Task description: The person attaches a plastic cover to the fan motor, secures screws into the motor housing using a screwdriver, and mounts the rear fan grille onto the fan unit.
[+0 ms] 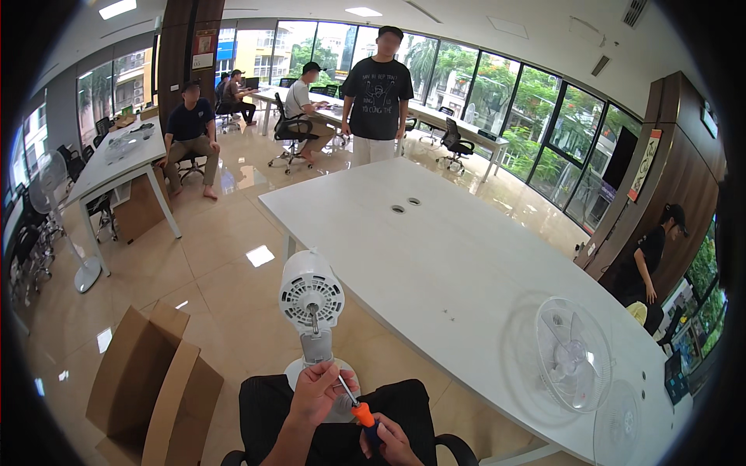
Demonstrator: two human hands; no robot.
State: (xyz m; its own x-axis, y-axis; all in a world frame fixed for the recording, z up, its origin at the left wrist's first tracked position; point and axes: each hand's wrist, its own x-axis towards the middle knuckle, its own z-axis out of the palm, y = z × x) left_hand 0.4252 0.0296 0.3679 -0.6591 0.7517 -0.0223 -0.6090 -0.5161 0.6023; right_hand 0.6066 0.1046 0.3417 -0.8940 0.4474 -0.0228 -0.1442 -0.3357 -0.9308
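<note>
A white fan motor unit (311, 297) on its short stand rests upright on my lap, its bare shaft pointing at me. My left hand (317, 391) grips the neck of the stand just below the motor head. My right hand (391, 443) holds a screwdriver with an orange handle (360, 412), its tip aimed at the stand's base beside my left fingers. On the white table (435, 256) to my right lie a clear fan blade inside a clear grille (573, 353) and a second clear grille (618, 423).
An open cardboard box (151, 380) stands on the tiled floor at my left. A person in a black shirt (376, 97) stands beyond the table's far end; others sit at desks behind. A pedestal fan (54, 217) stands at far left, and another person (649, 256) leans at right.
</note>
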